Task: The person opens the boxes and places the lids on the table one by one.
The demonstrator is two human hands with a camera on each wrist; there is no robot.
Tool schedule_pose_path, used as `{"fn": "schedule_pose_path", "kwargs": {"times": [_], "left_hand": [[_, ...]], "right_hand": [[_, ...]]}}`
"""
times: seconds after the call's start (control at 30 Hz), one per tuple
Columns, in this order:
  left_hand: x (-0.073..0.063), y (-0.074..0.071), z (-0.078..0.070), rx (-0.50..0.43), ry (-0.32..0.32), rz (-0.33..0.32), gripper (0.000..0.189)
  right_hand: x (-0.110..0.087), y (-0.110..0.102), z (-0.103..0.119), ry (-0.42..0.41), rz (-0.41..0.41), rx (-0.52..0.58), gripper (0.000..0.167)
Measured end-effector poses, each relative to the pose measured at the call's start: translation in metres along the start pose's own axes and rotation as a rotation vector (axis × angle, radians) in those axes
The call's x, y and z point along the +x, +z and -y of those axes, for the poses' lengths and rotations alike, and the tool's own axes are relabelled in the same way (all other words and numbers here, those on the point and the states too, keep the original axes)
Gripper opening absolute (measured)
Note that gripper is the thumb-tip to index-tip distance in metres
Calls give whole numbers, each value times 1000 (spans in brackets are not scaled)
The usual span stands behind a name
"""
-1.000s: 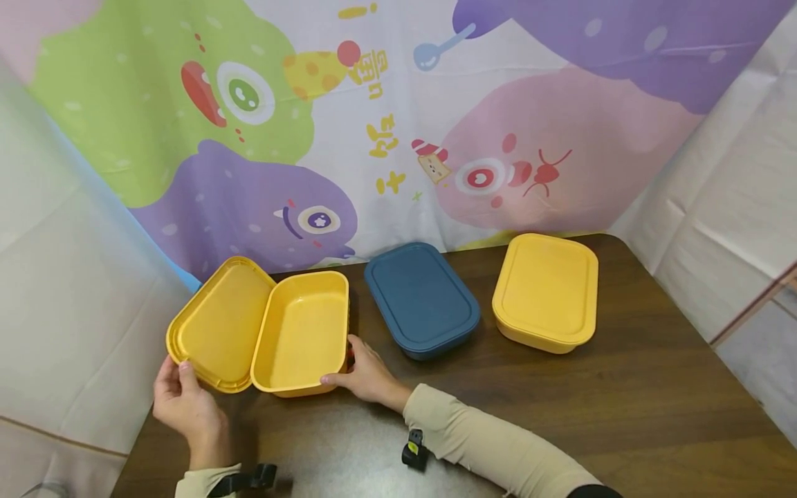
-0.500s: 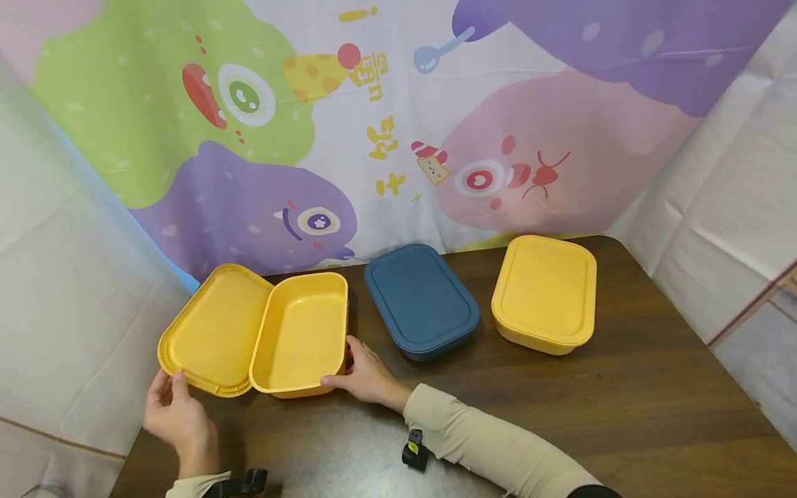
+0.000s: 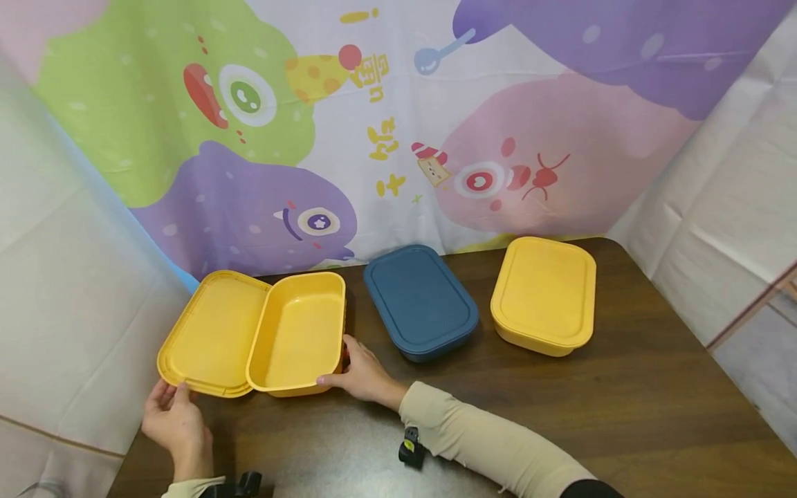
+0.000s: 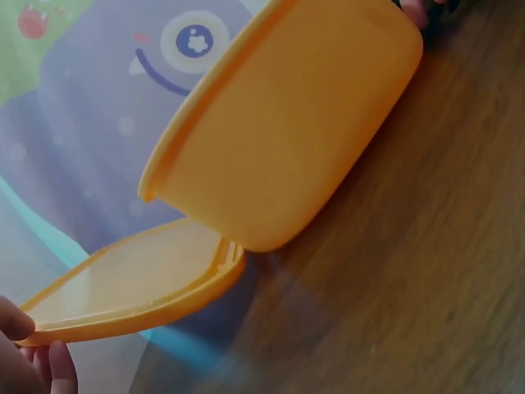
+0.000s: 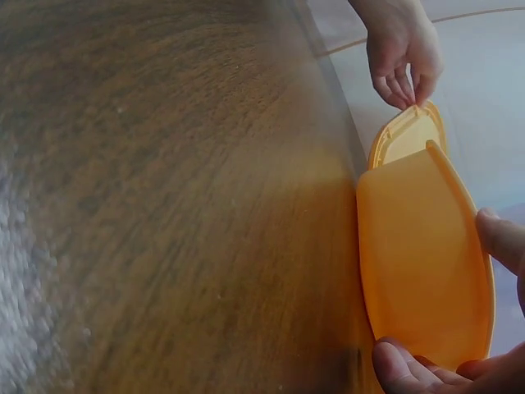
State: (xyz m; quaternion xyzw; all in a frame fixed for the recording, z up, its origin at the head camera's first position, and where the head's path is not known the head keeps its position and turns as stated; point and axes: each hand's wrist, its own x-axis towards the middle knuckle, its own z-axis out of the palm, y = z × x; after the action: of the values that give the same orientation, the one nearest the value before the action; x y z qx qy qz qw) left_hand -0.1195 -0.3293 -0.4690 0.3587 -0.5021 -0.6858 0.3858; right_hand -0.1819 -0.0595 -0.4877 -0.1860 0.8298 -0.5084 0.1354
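Observation:
A yellow food container (image 3: 299,339) stands uncovered on the table at the left, its inside bare. Its yellow lid (image 3: 214,335) lies underside up along the container's left side, the near left corner pinched between thumb and fingers of my left hand (image 3: 177,422). In the left wrist view, the lid (image 4: 139,279) slopes, with its far end close to the container's base. My right hand (image 3: 364,373) grips the container's near right corner, thumb on the front and fingers along the right side. The right wrist view shows that thumb and fingertips against the container wall (image 5: 418,254).
A blue lidded container (image 3: 422,301) stands right of the uncovered one. Farther right is a second yellow container (image 3: 546,294), lid on. A printed cartoon curtain (image 3: 386,138) hangs behind the brown wooden table (image 3: 498,401), with pale cloth at both sides.
My left hand has moved down and slightly left, lowering the lid to a flatter position. The container has shifted slightly left, with my right hand still on its corner.

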Motion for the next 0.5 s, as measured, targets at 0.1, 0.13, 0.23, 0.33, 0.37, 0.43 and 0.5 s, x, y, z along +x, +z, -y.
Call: {"fn": "schedule_pose_path", "kwargs": {"times": [0.1, 0.13, 0.23, 0.33, 0.37, 0.43, 0.5], "left_hand": [[3, -4, 2, 49, -29, 4, 41], [4, -5, 2, 66, -39, 4, 41], [7, -9, 2, 101, -65, 11, 36], [10, -11, 3, 143, -91, 16, 34], [11, -12, 3, 165, -102, 17, 36], [13, -14, 4, 227, -121, 27, 43], [14, -18, 5, 291, -133, 41, 52]], "right_hand": [[1, 0, 0, -2, 1, 2, 78], [1, 0, 0, -2, 3, 2, 78], [2, 0, 0, -1, 5, 3, 78], [2, -1, 1, 4, 4, 7, 78], [2, -1, 1, 5, 4, 6, 78], [2, 0, 1, 9, 4, 3, 78], [2, 2, 0, 14, 5, -3, 79]]}}
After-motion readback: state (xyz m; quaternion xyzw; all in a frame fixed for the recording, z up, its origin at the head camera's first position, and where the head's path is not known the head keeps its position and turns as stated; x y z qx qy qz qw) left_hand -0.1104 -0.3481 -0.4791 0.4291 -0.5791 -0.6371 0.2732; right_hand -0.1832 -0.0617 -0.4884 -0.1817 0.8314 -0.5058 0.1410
